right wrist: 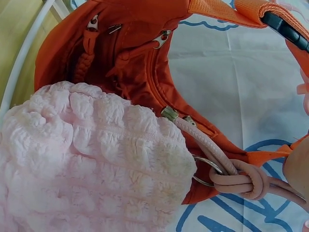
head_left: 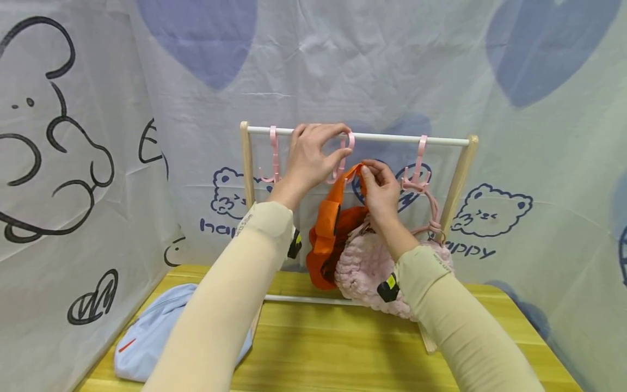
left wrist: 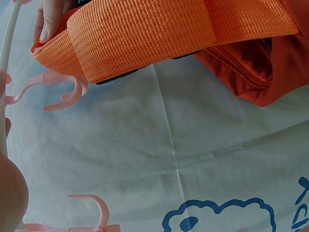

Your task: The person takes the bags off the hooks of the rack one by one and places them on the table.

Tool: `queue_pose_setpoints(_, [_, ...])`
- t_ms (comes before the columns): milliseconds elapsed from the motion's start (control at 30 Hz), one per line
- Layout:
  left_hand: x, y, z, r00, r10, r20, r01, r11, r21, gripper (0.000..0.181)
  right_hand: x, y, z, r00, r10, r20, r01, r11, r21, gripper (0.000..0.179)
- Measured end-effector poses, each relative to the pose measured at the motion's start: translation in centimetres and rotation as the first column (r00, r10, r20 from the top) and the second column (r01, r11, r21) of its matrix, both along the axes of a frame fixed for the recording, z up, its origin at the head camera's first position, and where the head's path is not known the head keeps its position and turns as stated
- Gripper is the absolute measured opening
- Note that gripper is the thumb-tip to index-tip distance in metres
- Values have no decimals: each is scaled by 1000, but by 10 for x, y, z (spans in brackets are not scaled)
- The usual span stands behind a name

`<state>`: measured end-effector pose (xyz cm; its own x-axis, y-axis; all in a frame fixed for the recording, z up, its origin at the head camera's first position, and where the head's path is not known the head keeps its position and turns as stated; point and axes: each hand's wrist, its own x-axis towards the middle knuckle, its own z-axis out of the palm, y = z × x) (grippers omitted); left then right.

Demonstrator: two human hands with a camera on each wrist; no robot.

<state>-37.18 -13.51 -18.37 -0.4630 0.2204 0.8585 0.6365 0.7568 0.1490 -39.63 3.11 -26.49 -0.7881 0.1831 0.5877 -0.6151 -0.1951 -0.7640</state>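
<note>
At the top rail, my left hand has thumb and forefinger about the upper curve of the middle pink hook. Just below and to the right, my right hand pinches the strap of an orange bag beside that hook's lower prongs. Whether the strap sits in a prong, I cannot tell. The orange bag droops beneath, its zips visible in the right wrist view. Partly covering it is a puffy pink bag, which hangs by its knotted cord from the right pink hook.
A wooden rack with a white top rail stands on the wood-grain table. Another pink hook hangs at the left. A light blue bag lies at the table's left. Printed cloth surrounds the back and sides.
</note>
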Motion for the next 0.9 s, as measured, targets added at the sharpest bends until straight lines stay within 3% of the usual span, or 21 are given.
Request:
queue_pose_setpoints(333, [4, 0, 1, 1000, 6, 11, -6, 1000, -5, 30, 6, 2, 6, 1000, -7, 14, 6, 1000, 21, 27])
queue_pose_setpoints(567, [4, 2, 2, 1000, 2, 2, -1, 1000, -12, 32, 5, 6, 10, 997, -61, -43, 63, 997, 42, 26])
queue_pose_setpoints(900, [3, 0, 1, 1000, 14, -13, -14, 1000, -4, 33, 8, 4, 7, 1000, -16, -8, 17, 1000, 22, 21])
